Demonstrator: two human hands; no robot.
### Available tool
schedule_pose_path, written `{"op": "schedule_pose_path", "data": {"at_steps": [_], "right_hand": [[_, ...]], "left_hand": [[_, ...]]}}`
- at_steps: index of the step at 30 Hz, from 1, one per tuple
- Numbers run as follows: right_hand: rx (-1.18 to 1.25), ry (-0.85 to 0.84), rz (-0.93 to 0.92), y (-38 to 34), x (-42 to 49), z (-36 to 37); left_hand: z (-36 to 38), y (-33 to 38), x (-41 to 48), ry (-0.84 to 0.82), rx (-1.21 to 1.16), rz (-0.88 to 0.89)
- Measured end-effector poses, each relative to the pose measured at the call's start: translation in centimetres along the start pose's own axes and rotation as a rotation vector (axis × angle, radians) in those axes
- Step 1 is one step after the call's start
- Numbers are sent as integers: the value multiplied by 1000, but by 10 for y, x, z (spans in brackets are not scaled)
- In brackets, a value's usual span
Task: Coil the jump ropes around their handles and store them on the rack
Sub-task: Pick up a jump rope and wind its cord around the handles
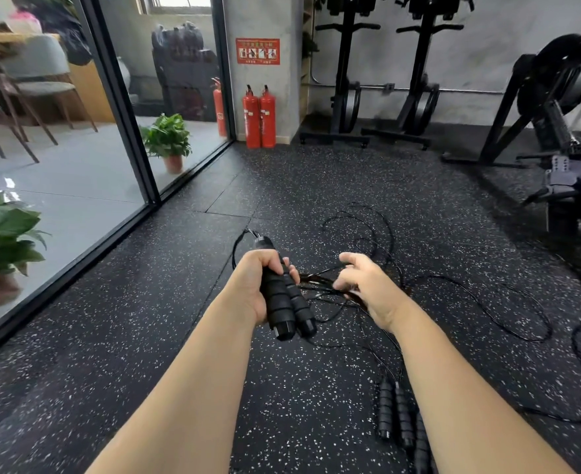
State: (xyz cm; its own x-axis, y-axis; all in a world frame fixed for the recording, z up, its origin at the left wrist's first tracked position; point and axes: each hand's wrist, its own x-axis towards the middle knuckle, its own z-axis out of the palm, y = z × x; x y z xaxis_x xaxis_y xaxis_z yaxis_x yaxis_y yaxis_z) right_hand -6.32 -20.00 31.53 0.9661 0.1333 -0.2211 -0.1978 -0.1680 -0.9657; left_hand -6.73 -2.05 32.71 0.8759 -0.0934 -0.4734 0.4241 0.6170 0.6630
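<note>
My left hand [256,285] grips two black foam jump-rope handles [287,307] held side by side, their ends pointing down toward me. A thin black rope [320,285] runs from the handles to my right hand [368,289], whose fingers pinch several strands of it. More black rope [508,313] lies in loose loops on the speckled floor to the right. Another set of black handles [397,413] lies on the floor below my right forearm, partly hidden by it. No rack for the ropes is clearly recognisable.
Black speckled rubber flooring [145,336] covers the room. A glass wall with a black frame [125,114] stands left, with potted plants [167,138] behind it. Two red fire extinguishers [260,118] stand by a pillar. Exercise machines [419,80] line the far wall and right side.
</note>
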Motion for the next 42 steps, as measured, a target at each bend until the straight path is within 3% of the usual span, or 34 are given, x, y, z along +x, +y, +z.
{"op": "schedule_pose_path", "data": {"at_steps": [2, 6, 12, 17, 22, 25, 27, 30, 33, 39, 42], "right_hand": [[-26, 32, 33, 1, 1, 3], [137, 285, 143, 8, 5, -17], [211, 425, 227, 17, 6, -34], [-17, 517, 263, 24, 5, -43], [-673, 493, 275, 21, 0, -37], [-795, 607, 225, 14, -2, -32], [-762, 653, 95, 7, -3, -25], [-535, 485, -193, -6, -5, -12], [-376, 247, -330, -19, -11, 5], [-276, -65, -234, -16, -11, 23], [-302, -104, -187, -11, -8, 19]], "left_hand": [[2, 2, -1, 22, -11, 51], [0, 7, -7, 27, -63, 150], [-6, 16, -10, 71, -145, 263], [-11, 20, -10, 110, -229, 313], [-6, 17, -8, 59, -259, 281], [-4, 14, -7, 29, -243, 251], [-3, 13, -7, 9, -189, 219], [1, 10, -11, -56, -71, 153], [7, 7, -14, -114, -16, 106], [12, 7, -19, -151, 40, 89], [10, 10, -20, -117, 8, 114]]}}
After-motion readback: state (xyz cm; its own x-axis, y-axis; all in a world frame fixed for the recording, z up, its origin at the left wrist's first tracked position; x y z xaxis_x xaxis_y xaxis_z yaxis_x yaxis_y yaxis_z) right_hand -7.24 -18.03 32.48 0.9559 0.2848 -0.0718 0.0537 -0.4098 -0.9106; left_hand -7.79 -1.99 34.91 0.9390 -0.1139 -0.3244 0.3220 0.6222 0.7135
